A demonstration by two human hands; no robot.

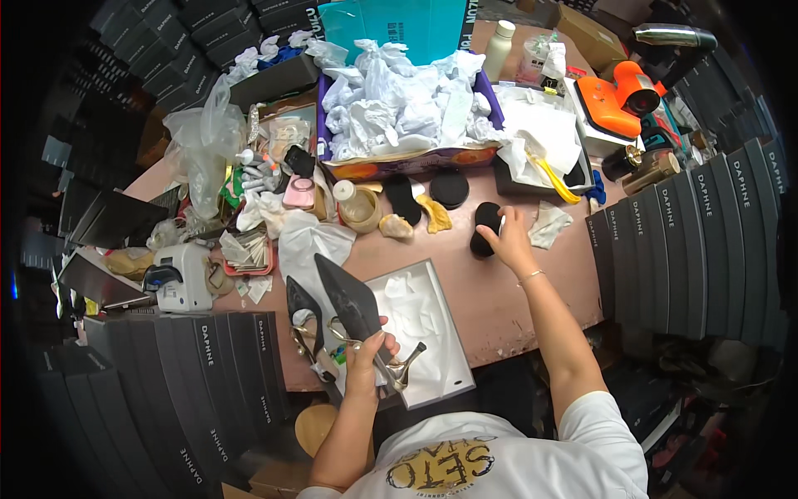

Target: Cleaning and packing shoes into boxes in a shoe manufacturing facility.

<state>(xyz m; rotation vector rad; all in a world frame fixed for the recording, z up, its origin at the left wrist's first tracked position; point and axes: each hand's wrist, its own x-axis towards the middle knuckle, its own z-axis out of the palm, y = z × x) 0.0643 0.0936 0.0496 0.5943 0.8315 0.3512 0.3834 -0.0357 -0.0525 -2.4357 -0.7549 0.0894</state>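
My left hand (371,353) is closed around a black pointed high-heeled shoe (351,298), held up with its dark sole showing and a metallic heel sticking out to the right. Just left of it is a second pointed shoe (305,303), partly hidden behind the first. Under the held shoe, an open shoe box (462,356) lined with white tissue paper lies at the table's front edge. Farther right, my right hand (511,239) grips a black rounded pad (483,230) on the table; the fingers partly cover it, and its exact kind is unclear.
A purple carton (325,125) full of crumpled paper stands at the back. Black pads (450,188), yellowish cloth (435,214) and a jar (359,208) lie before it. Stacked dark shoe boxes (706,241) wall the right; more boxes (179,374) stand front left. A label printer (184,279) sits left.
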